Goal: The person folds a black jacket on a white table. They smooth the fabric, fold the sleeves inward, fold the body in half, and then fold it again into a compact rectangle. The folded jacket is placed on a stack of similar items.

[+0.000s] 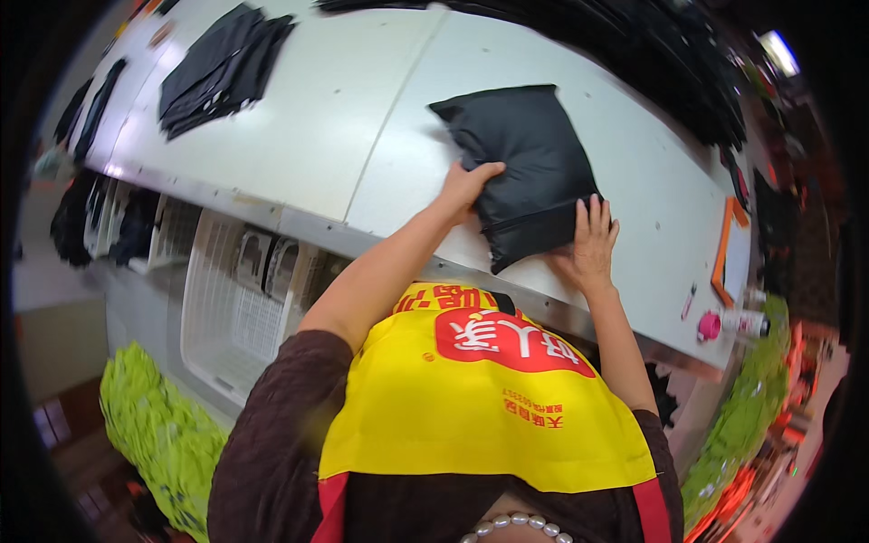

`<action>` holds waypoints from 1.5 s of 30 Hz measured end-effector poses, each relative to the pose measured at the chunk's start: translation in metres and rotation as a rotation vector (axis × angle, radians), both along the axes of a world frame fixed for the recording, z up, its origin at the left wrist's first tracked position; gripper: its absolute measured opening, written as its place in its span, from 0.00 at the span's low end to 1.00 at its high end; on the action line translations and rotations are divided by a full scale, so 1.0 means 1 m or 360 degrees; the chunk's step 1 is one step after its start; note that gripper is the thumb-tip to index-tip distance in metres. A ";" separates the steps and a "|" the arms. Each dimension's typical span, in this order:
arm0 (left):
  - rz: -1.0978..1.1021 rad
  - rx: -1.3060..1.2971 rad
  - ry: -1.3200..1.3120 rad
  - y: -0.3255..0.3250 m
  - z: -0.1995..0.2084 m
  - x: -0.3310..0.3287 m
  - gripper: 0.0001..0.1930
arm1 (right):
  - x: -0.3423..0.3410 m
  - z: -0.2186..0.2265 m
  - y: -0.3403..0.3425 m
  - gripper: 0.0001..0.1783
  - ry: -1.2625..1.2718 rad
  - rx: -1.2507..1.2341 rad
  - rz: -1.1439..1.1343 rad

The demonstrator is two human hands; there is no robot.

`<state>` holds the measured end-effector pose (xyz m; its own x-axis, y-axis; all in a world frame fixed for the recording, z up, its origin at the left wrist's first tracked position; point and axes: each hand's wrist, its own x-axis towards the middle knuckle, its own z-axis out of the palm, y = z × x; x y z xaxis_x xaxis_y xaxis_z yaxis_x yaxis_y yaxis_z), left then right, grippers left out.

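A puffy black square piece (534, 167), like a cushion or a stuffed folded garment, lies tilted on the white table. Its smooth surface is slightly creased, and a seam or fold runs near its closest edge. My left hand (466, 188) grips its left edge, thumb on top and the other fingers hidden underneath. At the near right corner, my right hand (590, 244) holds the edge with its fingers laid over the top; the thumb is mostly hidden.
A stack of flat black pieces (222, 68) lies at the far left of the white table (389, 109). Black fabric (652, 63) is heaped along the back. White plastic baskets (226, 299) stand under the front edge. An orange-edged board (731, 253) and a bottle (744, 323) are at right.
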<state>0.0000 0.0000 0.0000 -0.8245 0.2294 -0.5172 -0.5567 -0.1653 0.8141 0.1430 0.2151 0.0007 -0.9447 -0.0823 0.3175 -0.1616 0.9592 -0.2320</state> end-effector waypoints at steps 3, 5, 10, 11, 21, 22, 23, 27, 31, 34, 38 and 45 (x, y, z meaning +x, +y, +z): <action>0.0157 -0.0180 0.0328 0.025 -0.008 0.008 0.29 | -0.023 -0.004 0.040 0.41 0.0285 -0.0158 0.0232; 0.0340 -0.0271 0.0539 0.022 0.031 0.028 0.26 | -0.021 0.013 0.049 0.34 0.0221 -0.0393 0.0338; 0.0247 -0.0651 0.1471 -0.032 0.139 0.084 0.26 | -0.011 0.019 0.042 0.23 -0.0392 -0.1967 0.0397; 0.0246 -0.0988 0.1779 -0.036 0.140 0.092 0.27 | -0.014 0.026 0.035 0.24 -0.0464 -0.2363 0.0483; -0.0151 -0.1848 0.1736 -0.057 0.017 0.106 0.34 | -0.048 -0.013 0.014 0.25 -0.1453 -0.1678 -0.0278; -0.0022 -0.1712 0.1635 -0.068 0.014 0.105 0.36 | -0.036 -0.004 0.001 0.29 -0.1289 -0.1528 -0.0397; 0.0101 -0.1574 0.1544 -0.081 0.011 0.102 0.39 | -0.025 0.005 -0.011 0.33 -0.1111 -0.1386 -0.0511; 0.0218 -0.1447 0.0624 -0.147 0.033 0.120 0.44 | -0.012 0.016 -0.041 0.33 -0.1392 -0.1643 -0.0451; 0.0247 -0.1054 0.0499 -0.235 0.030 0.142 0.42 | 0.007 0.027 -0.124 0.27 -0.1006 -0.1489 -0.0120; 0.0521 -0.0899 0.0306 -0.325 0.016 0.197 0.40 | 0.016 0.036 -0.217 0.34 -0.1100 -0.1305 0.0133; 0.1149 -0.0653 -0.0050 -0.415 -0.055 0.292 0.34 | 0.020 0.036 -0.363 0.38 -0.1424 -0.1113 0.0477; 0.1881 -0.0878 -0.0405 -0.564 -0.098 0.374 0.23 | 0.015 -0.056 -0.580 0.36 -0.1403 -0.0861 0.1180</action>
<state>0.3742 -0.5635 -0.0977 -0.2485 -0.8419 -0.4790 -0.4535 -0.3358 0.8256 0.1581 -0.3648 -0.0549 -0.6350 -0.7362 -0.2339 -0.2089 0.4552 -0.8656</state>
